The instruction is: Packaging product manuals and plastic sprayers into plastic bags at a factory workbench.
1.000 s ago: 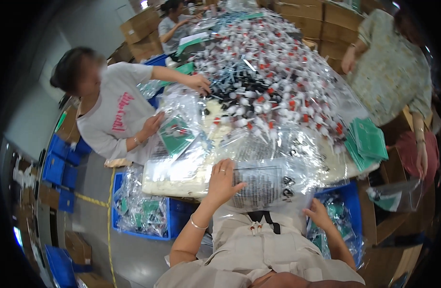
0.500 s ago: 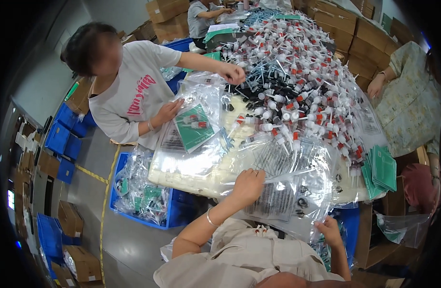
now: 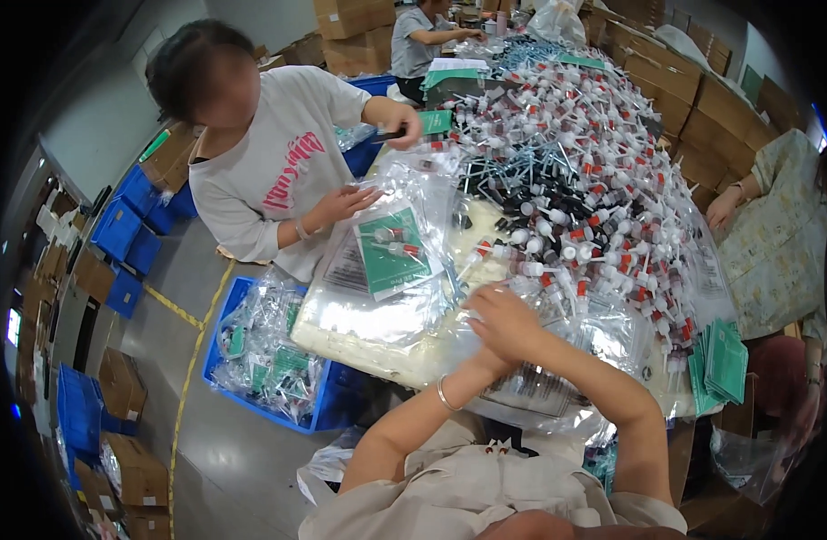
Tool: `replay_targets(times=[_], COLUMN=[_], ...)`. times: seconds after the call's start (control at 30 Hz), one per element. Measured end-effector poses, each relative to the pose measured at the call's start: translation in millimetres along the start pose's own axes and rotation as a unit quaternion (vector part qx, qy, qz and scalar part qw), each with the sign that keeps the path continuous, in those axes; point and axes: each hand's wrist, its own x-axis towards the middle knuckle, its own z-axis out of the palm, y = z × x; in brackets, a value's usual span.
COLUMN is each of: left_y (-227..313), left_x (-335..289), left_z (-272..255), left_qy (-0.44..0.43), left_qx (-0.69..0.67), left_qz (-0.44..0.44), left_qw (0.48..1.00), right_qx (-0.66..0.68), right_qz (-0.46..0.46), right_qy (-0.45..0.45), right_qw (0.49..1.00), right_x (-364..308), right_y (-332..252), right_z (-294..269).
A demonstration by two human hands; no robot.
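Over clear, printed, flat plastic bags (image 3: 537,389) on the cream-coloured tabletop (image 3: 364,355), the bare right hand (image 3: 503,320) overlaps the mostly hidden left hand (image 3: 491,360), neither grip discernible.

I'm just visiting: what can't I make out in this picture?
- Head view: most of the left hand, hidden by the right hand; what it holds, if anything, can't be told.
- Head view: part of the clear bags, covered by the right forearm.
- Head view: the far co-worker's head, cut off by the top edge.
- Head view: the black item at the left co-worker's hand, too blurred to identify.
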Motion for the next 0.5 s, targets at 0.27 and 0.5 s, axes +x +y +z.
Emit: replay_targets(times=[0.27,0.5], left_y=[-7.3,-1.6], left_x=[3.7,15.5], left_z=[6.6,1.0], left_qy=[-0.151,-0.191], left_qx=[0.116,0.096], left_qz=[-0.050,-0.073], left_qw=[0.980,0.974], right_qx=[-0.103,-0.154], right_qz=[-0.019,-0.051], right_qy=[-0.107,-0.130], right_qw=[0.989,0.978], right_x=[51.2,56.0], right_y=[9.3,8.3], right_z=[63.6,61.0])
